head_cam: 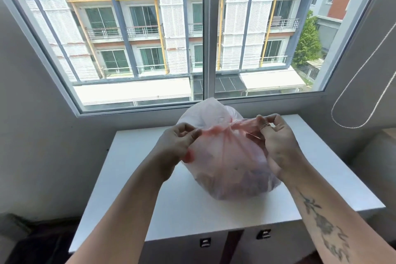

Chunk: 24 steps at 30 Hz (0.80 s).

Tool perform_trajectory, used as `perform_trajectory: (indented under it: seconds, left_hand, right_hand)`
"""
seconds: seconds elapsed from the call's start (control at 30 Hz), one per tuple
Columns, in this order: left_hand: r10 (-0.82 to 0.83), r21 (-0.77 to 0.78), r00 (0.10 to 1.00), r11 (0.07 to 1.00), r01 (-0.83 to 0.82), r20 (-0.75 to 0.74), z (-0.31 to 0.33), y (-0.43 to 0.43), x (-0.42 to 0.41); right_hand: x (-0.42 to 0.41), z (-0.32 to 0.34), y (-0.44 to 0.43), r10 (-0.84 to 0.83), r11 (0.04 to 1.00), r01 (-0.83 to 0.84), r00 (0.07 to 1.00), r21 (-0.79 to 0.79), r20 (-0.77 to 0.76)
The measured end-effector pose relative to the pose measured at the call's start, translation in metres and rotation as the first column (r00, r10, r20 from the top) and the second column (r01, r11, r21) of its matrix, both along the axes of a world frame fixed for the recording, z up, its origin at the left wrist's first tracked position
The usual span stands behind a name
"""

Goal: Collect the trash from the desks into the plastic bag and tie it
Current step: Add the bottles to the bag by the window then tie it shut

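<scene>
A translucent pink-white plastic bag [227,167] stands full on the white desk [132,195] below the window. Dim shapes of trash show through its lower half. Its two pink handles are crossed at the top into a knot [230,127]. My left hand [177,146] pinches the left handle end, and my right hand [276,137] pinches the right one. Both pull outward at the bag's top. A loose white flap of the bag rises behind the knot.
A large window [205,38] fills the wall behind the desk. A beaded blind cord [364,83] hangs at the right. Two dark latches [205,242] sit on the cabinet front under the desk edge. Grey walls close in on both sides.
</scene>
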State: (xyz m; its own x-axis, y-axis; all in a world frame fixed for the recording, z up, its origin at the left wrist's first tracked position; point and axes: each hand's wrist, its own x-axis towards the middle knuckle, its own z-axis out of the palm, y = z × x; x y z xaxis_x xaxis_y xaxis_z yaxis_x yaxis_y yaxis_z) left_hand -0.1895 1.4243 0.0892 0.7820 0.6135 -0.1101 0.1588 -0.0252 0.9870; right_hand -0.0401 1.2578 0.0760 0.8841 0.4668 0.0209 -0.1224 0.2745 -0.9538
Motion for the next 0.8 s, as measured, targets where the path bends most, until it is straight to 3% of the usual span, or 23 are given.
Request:
perform_trajectory:
  seconds: [0.13, 0.27, 0.4, 0.6, 0.67, 0.8]
  left_hand:
    - [0.022, -0.314, 0.988, 0.949, 0.027, 0.151, 0.009, -0.004, 0.011]
    - [0.165, -0.246, 0.974, 0.961, -0.124, 0.155, 0.015, -0.010, 0.024]
    - [0.252, -0.327, 0.924, 0.933, -0.153, 0.287, 0.023, -0.018, 0.039]
    - [0.379, -0.330, 0.912, 0.891, -0.313, 0.159, 0.004, 0.009, 0.033]
    - [0.401, -0.321, 0.905, 0.884, -0.341, 0.144, -0.007, 0.016, 0.028]
    - [0.355, -0.188, 0.918, 0.928, -0.323, 0.175, -0.010, 0.017, 0.028]
  right_hand:
    - [-0.006, 0.011, 0.007, -0.038, 0.987, 0.053, 0.994, 0.154, -0.098]
    - [-0.010, 0.017, 0.011, -0.040, 0.970, 0.086, 0.980, 0.230, -0.194]
    - [-0.012, 0.019, 0.018, -0.009, 0.941, 0.123, 0.941, 0.316, -0.339]
    - [0.013, 0.021, 0.003, -0.144, 0.934, 0.278, 0.867, 0.224, -0.477]
    - [0.021, 0.020, -0.004, -0.174, 0.944, 0.279, 0.874, 0.177, -0.453]
    - [0.021, 0.024, -0.002, -0.162, 0.979, 0.186, 0.957, 0.082, -0.239]
